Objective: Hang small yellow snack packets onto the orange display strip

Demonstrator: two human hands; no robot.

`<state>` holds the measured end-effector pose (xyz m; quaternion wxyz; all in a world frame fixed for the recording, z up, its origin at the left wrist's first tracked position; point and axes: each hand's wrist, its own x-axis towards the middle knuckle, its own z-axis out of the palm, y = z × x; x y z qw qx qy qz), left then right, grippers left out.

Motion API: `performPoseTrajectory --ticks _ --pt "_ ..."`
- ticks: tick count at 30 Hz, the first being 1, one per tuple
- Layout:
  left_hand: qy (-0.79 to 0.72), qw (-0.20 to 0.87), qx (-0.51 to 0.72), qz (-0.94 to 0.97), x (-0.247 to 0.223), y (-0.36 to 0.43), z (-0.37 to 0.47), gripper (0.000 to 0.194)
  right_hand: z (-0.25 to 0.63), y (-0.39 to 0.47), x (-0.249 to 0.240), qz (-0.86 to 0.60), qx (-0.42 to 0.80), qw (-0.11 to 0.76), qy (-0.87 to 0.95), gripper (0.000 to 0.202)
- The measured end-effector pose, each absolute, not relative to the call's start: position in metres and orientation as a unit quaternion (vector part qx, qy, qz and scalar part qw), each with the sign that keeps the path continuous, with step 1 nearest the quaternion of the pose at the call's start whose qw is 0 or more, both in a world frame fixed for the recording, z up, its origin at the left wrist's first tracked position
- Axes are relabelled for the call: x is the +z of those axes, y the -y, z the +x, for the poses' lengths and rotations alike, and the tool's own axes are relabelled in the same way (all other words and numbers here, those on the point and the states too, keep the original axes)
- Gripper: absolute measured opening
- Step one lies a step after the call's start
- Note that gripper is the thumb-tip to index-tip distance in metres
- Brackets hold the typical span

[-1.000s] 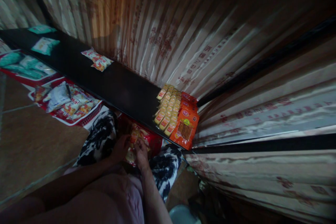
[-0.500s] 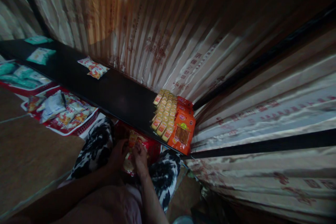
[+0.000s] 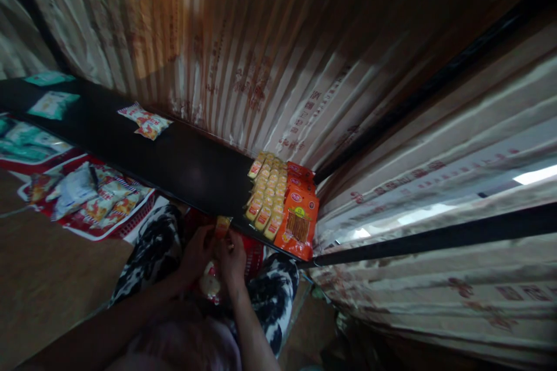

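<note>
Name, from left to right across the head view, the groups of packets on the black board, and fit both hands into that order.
Teal packets → red-and-white packets → left hand → right hand → small yellow packets → orange packets.

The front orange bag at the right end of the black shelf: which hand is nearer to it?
Right. The right hand is apart from the front orange bag, to its left; the left hand is farther left, beyond the right hand.
</note>
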<state>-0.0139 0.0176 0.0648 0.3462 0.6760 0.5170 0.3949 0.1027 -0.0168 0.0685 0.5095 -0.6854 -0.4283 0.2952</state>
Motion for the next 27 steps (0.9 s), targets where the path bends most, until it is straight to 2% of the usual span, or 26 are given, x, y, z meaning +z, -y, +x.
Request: performPoseTrajectory --ticks 11,27 --pt "-0.499 0.303 0.418 0.696 0.073 -0.054 0.003 0.024 0.107 -0.005 0.089 -0.666 0.284 0.527 0.445 0.037" --pt "-0.476 0.322 0.416 0.705 0.072 -0.118 0.038 0.024 0.115 -0.055 0.091 -0.686 0.247 0.523 0.441 0.052"
